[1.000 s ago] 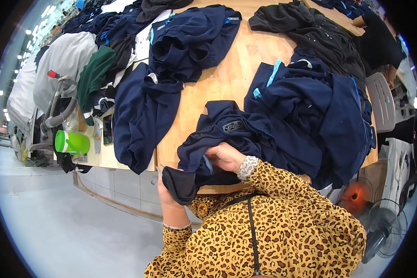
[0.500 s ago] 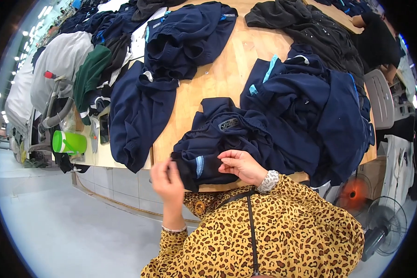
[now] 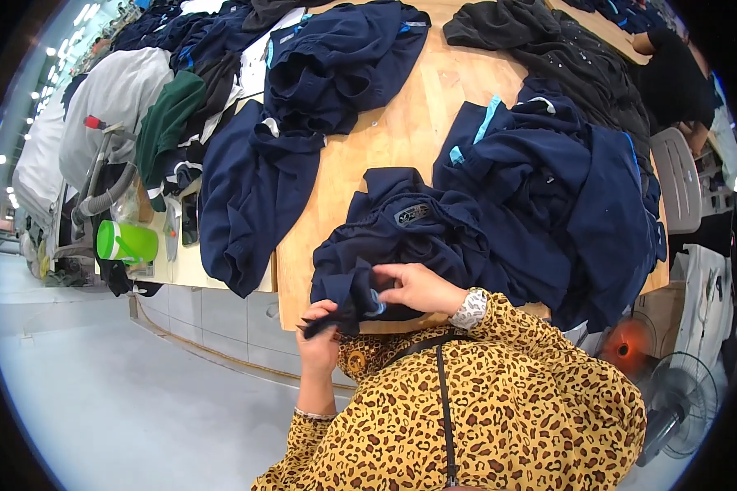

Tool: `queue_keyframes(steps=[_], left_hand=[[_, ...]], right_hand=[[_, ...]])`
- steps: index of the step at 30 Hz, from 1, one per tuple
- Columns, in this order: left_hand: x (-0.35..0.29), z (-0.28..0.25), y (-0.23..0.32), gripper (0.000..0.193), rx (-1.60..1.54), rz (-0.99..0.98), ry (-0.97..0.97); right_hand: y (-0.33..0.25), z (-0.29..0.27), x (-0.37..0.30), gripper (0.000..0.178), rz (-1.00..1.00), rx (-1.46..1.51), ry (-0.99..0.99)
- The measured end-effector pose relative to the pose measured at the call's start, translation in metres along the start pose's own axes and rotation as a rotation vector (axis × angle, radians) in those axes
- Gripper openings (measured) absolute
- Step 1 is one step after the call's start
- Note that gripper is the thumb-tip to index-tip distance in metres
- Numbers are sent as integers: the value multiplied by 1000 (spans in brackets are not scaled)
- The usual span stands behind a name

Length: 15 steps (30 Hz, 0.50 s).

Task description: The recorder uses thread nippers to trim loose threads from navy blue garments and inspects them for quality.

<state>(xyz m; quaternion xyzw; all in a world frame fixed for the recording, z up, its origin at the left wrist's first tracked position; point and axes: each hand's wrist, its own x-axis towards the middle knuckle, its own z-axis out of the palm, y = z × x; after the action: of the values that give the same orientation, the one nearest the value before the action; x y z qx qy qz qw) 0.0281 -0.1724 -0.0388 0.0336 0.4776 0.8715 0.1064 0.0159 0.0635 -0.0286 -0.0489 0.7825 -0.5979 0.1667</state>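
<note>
A navy blue garment (image 3: 418, 233) lies bunched at the table's near edge, a grey printed label showing inside its gathered waistband. My left hand (image 3: 319, 335) pinches a dark edge of it between thumb and fingers, just off the table's edge. Close by on the right, my right hand (image 3: 418, 289) grips a folded-up part of the same cloth, its fingertips partly hidden behind the fold. A light blue strip (image 3: 375, 303) on the garment shows between the two hands.
More navy garments (image 3: 549, 204) are heaped on the right, with another (image 3: 258, 196) on the left. A green jug (image 3: 127, 242) stands at the left table edge. Fans (image 3: 680, 401) are at lower right. Behind, a person (image 3: 675, 82) in black sits near a grey chair (image 3: 677, 180).
My left hand has closed on the garment's edge and moved slightly right. The cloth by the light blue strip, flat before, is now folded up between my hands.
</note>
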Motion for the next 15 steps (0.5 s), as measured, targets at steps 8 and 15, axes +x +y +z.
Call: queue_keyframes(steps=[8,15], left_hand=[[17,-2,11,19,-247,-212,219],[25,11,14,37,458,-62,661]], right_hand=[[2,16,9,37,177,119,-135],[10,30,20,20,323,353,-156]])
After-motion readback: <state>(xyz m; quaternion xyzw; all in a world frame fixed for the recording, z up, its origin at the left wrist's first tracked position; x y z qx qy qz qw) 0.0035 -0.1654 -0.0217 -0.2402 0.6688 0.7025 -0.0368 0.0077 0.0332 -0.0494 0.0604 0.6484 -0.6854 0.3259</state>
